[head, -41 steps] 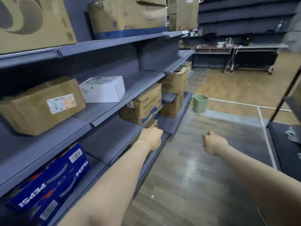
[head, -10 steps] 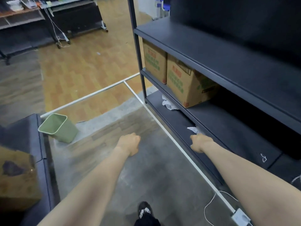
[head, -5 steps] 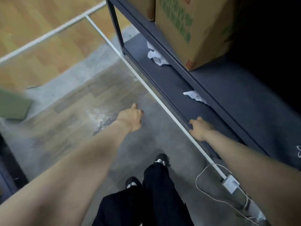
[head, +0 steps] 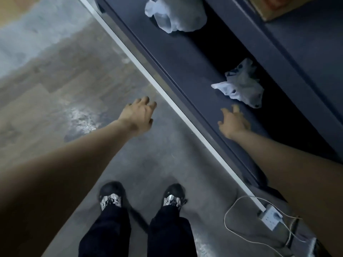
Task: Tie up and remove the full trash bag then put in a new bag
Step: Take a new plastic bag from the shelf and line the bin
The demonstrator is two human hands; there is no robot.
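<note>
I count two crumpled plastic bags on the dark bottom shelf: a nearer bag, whitish with dark print, at about two o'clock from centre, and a farther bag, plain pale, up at twelve o'clock. They lie well apart along the shelf.

My right hand reaches over the shelf's front part, palm down, its fingers spread and pointing at the nearer bag, which sits at one o'clock from the hand, near but not touching. The forearm runs back to four o'clock.

My left hand hangs over the grey floor, fingers loosely spread and slightly curled, holding nothing, arm stretching back to eight o'clock.

Between the two hands a white strip runs diagonally along the shelf's edge. Two shoes stand at six o'clock under dark trousers. At five o'clock one white power strip lies on the floor with a looping cable.
</note>
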